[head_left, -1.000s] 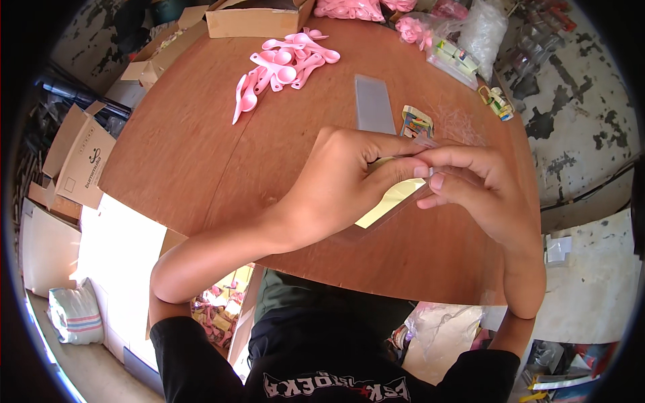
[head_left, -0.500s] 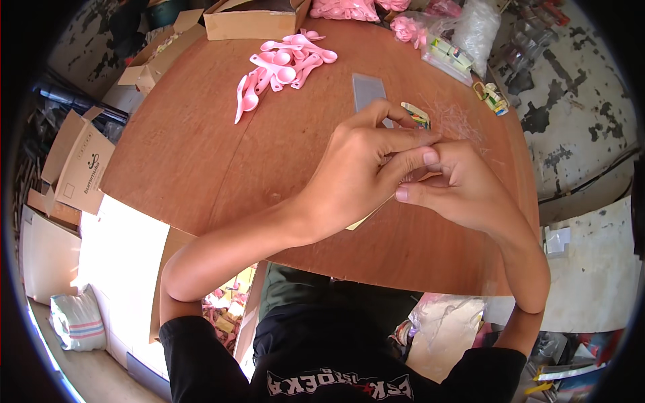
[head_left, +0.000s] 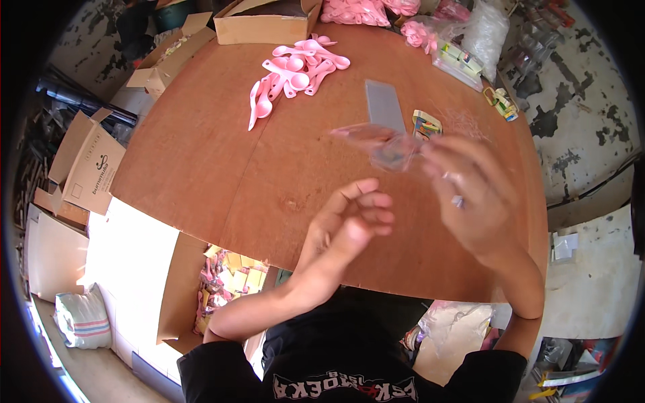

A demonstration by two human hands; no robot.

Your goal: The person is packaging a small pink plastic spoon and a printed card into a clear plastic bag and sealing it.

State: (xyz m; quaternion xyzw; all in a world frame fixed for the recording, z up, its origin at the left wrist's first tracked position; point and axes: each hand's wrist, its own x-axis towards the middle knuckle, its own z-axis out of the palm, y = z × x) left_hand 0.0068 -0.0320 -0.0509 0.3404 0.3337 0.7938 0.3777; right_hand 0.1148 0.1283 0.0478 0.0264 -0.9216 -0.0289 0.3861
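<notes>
Packet: a small clear plastic sachet (head_left: 384, 142), blurred, held above the round wooden table (head_left: 222, 168), pinkish at its left end.
Handling: likely light, limp and slippery; best pinched at a sealed edge.
Right hand (head_left: 470, 195): fingers closed on the packet's right end.
Left hand (head_left: 349, 225): empty, fingers loosely curled, just below the packet.
Nearby: grey strip (head_left: 384, 104), pink spoons (head_left: 295, 70), cardboard box (head_left: 269, 23).

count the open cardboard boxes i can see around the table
4 clear ones: one on the table's far edge, one off its far left corner, one left of the table, and one below the near edge holding packets. Others may be hidden.
</notes>
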